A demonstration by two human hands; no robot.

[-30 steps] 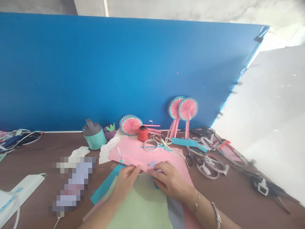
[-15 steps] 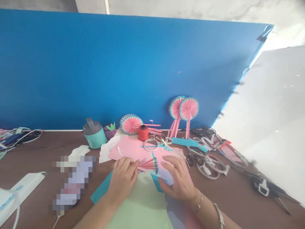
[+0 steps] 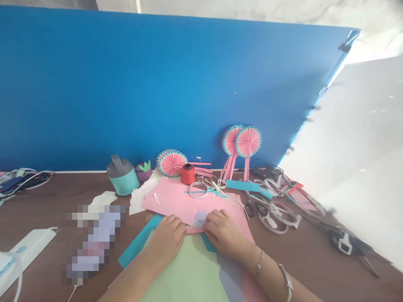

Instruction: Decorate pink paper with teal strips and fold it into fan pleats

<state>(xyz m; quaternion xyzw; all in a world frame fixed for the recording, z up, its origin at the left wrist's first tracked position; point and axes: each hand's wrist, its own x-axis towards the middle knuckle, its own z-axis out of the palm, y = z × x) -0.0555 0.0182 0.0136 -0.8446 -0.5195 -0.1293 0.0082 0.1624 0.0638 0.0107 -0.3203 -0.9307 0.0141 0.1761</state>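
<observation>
A narrow pink pleated paper strip [image 3: 194, 230] stretches between my two hands, low over the stacked paper. My left hand [image 3: 168, 238] is closed over its left end, fingers bent. On the other end my right hand [image 3: 224, 235] has its fingers pinched together; its fingertips are partly hidden. Under the hands lie a pale green sheet [image 3: 185, 268], a blue sheet [image 3: 138, 245] and a lilac sheet [image 3: 231, 277]. Just beyond is a large pink sheet [image 3: 173, 197] with a roll of tape [image 3: 198, 190] on it.
Behind stand a red thread spool [image 3: 188, 174], pleated paper rosettes [image 3: 172, 162], pink fans on handles [image 3: 248, 141] and a teal cup [image 3: 124, 182]. Scissors [image 3: 260, 209] and tape rolls [image 3: 281, 216] lie right; a power strip [image 3: 30, 256] lies left. A blue panel [image 3: 157, 84] closes the back.
The pleated paper was fanned out at its right end and is now pressed into a narrow strip. My right hand, open before, has moved in and closed on it.
</observation>
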